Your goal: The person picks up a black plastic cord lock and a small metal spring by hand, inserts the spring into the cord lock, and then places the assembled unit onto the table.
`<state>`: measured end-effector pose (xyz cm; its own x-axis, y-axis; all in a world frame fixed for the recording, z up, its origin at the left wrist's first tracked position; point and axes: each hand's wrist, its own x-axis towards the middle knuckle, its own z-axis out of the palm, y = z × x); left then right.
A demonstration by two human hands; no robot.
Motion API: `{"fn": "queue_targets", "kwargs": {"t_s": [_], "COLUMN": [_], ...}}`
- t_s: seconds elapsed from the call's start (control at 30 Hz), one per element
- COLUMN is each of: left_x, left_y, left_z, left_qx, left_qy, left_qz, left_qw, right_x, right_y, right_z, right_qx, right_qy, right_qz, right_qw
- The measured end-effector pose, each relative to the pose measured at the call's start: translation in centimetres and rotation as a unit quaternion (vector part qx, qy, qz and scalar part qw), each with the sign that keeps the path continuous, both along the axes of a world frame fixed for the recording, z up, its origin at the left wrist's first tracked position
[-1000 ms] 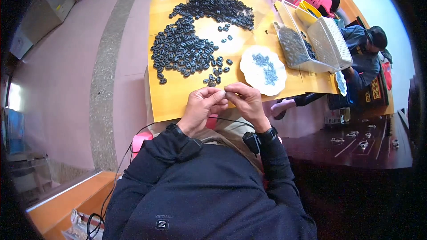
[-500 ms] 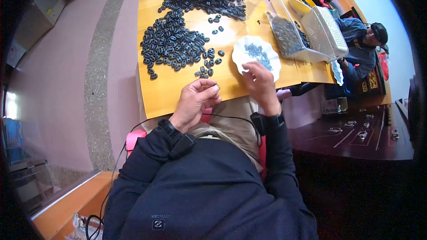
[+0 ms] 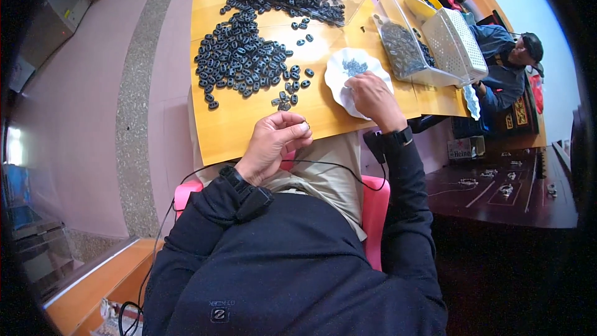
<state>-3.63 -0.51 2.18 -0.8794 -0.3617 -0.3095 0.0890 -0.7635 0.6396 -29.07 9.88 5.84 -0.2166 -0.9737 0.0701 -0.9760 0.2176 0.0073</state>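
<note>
Pinching tiny dark piece (image 3: 307, 124) in left hand (image 3: 272, 145); reaching right hand (image 3: 376, 101) into white plate (image 3: 336, 79), can't tell grip.

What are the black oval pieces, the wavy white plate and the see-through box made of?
Black oval pieces: probably hard plastic, evenly dark with a slight shine. Wavy white plate: smooth, plastic or ceramic; its plain white surface leaves that open. See-through box: likely clear, glossy plastic, since you can see through its walls.
</note>
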Motion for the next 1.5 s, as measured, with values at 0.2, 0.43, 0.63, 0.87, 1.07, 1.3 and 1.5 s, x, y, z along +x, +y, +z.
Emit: {"fn": "queue_targets", "kwargs": {"t_s": [0.2,0.43,0.63,0.87,1.07,1.3,1.5], "left_x": [-0.1,0.1,0.1,-0.1,0.1,-0.1,-0.2], "left_y": [0.0,-0.1,-0.1,0.0,0.0,0.1,0.4], "left_z": [0.1,0.0,0.0,-0.1,-0.1,-0.3,-0.3], "left_qx": [-0.002,-0.003,0.004,0.001,0.002,-0.005,0.009], "left_qy": [0.000,0.000,0.006,-0.001,0.006,0.008,0.023], "left_qz": [-0.008,-0.005,-0.003,-0.004,-0.004,-0.003,0.008], "left_qw": [1.000,1.000,1.000,1.000,1.000,1.000,1.000], "right_x": [-0.6,-0.4,-0.4,-0.1,0.4,1.2,1.5], "right_y": [-1.1,-1.0,0.7,1.7,2.0,2.3,2.8], "right_z": [0.4,0.1,-0.7,-0.8,-0.6,-0.8,-1.4], "right_qx": [0.062,0.050,-0.053,-0.113,-0.170,-0.183,-0.218], "right_qy": [0.015,-0.019,-0.077,-0.089,-0.123,-0.168,-0.264], "right_qz": [0.024,0.001,-0.029,-0.034,-0.035,-0.055,-0.080], "right_qw": [0.998,0.999,0.995,0.989,0.977,0.967,0.936]}}
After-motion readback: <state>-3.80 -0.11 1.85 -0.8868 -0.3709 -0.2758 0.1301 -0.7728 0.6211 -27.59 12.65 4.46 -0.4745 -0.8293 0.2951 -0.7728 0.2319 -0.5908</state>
